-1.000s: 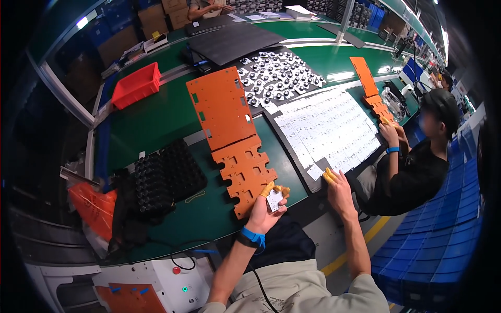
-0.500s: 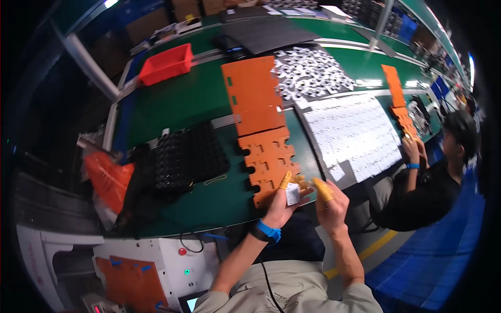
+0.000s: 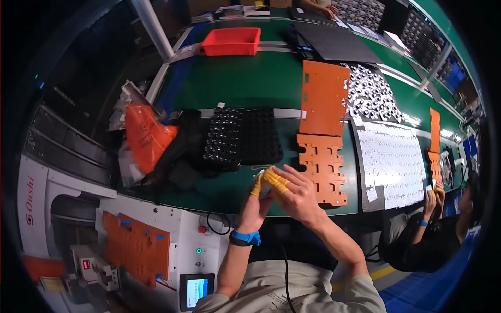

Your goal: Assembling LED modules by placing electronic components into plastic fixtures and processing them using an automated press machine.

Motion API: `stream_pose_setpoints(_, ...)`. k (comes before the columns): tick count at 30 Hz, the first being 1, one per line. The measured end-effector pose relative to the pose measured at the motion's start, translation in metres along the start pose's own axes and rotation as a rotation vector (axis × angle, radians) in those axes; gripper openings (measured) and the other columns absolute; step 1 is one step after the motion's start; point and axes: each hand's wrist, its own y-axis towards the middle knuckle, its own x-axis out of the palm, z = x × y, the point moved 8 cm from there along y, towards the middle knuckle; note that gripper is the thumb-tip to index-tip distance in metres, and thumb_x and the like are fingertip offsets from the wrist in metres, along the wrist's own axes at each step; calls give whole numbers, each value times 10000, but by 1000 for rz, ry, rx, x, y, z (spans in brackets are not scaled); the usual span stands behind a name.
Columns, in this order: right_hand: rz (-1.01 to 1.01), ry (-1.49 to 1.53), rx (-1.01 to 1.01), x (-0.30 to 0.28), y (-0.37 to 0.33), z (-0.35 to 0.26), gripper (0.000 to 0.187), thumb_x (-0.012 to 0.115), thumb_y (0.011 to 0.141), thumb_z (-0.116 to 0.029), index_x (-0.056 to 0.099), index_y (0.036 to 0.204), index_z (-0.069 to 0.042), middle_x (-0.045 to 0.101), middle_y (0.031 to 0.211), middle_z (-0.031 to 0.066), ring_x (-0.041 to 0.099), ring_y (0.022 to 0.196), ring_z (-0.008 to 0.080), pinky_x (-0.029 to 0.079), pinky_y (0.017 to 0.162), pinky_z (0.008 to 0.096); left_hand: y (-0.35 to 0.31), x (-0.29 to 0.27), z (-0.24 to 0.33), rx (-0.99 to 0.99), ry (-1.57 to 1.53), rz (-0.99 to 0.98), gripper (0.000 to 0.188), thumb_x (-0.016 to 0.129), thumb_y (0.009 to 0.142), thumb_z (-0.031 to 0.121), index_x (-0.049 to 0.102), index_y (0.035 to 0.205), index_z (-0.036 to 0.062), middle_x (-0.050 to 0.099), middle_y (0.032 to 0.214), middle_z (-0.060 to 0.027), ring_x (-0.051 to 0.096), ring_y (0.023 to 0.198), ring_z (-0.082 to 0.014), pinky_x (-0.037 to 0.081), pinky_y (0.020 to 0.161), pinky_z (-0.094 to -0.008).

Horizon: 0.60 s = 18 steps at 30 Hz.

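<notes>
My left hand [image 3: 254, 207] and my right hand [image 3: 297, 197] meet over the green table's near edge, yellow cots on their fingertips. Between them is a small white piece [image 3: 265, 189], pinched by the left fingers and mostly hidden. The right fingers close over it from above. Just right of my hands lies an orange fixture plate [image 3: 322, 169] with notches and cut-outs. A flat orange plate [image 3: 324, 99] adjoins its far edge. Left of it rests a black tray [image 3: 242, 136] with rows of dark, shiny pockets. A blue wrist strap [image 3: 247, 238] circles my left wrist.
A sheet of white pieces [image 3: 392, 164] lies right of the fixture, with many small black-and-white parts [image 3: 371, 93] behind it. A red bin [image 3: 231, 41] stands at the back. An orange bag [image 3: 146, 136] sits left. A white machine [image 3: 172, 229] is near left; a co-worker [image 3: 433, 235] sits right.
Both hands have moved left, off the orange fixture, and come together around the white piece. The right hand was apart before. The view has swung left.
</notes>
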Motion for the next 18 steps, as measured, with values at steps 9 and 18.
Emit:
stream_pose_setpoints(9, -149, 479, 235, 79, 49, 21, 201, 730, 865, -126, 728, 1034, -17, 718, 948, 162, 706, 880, 334, 568, 842, 388, -22, -59, 49, 198, 36, 44, 478, 468, 1063, 358, 478, 1445, 70, 589, 1352, -85, 613, 1169, -226, 520, 966, -363)
stream_pose_setpoints(18, -63, -163, 364, 152, 132, 121, 243, 758, 786, -232, 711, 903, -24, 674, 916, 156, 660, 921, 331, 549, 781, 437, -40, -57, 57, 94, -111, -59, 487, 418, 1062, 266, 432, 1468, -3, 501, 1452, -210, 585, 1224, -341, 477, 1073, -427)
